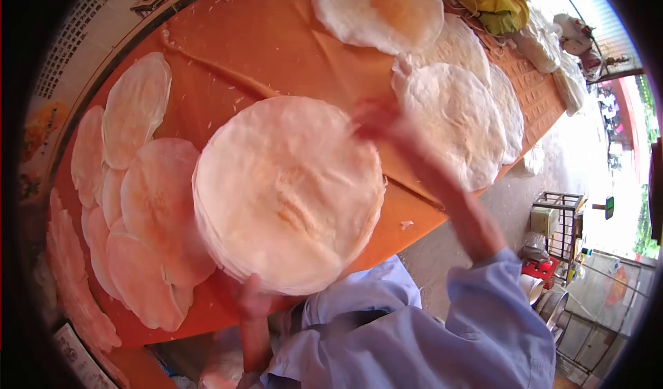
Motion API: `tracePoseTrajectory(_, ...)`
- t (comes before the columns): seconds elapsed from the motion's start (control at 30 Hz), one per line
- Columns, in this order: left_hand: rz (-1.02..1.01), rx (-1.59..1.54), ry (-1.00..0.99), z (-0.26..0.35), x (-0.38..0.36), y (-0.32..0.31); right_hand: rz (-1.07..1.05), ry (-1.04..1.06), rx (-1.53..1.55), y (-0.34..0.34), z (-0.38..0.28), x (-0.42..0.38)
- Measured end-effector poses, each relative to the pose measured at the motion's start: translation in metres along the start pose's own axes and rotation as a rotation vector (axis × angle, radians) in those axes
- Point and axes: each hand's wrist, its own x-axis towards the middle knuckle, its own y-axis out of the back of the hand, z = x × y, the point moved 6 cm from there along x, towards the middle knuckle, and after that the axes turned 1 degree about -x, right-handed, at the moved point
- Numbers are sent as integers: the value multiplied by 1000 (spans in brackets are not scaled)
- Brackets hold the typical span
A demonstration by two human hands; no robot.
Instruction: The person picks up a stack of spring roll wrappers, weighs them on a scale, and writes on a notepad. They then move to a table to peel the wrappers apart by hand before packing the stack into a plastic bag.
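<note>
A thick stack of thin round pancake-like wrappers point(290, 175), pale with light brown patches, sits in the middle of the orange-covered table in front of me. At its near edge is my left hand point(253, 305), a fingertip up against the rim; its other fingers are blurred or hidden. My right hand point(381, 121) reaches across to the stack's far right edge, smeared by motion, so its fingers do not show clearly. Left of the stack, a loose fan of similar wrappers point(155, 202) overlaps on the cloth.
More wrappers point(456, 120) lie overlapping at the right, with a browned one point(380, 13) at the far side. A yellow bag point(494, 2) rests on the far right corner. A metal rack point(563, 220) stands on the floor beyond the table's right edge point(476, 190).
</note>
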Motion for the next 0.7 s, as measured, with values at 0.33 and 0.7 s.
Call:
tracePoseTrajectory(0.33,-109,242,-16,33,18,-62,-345,285,-509,-162,2,-100)
tracePoseTrajectory(0.7,-62,29,4,36,20,-59,-289,437,-618,-181,-9,-113)
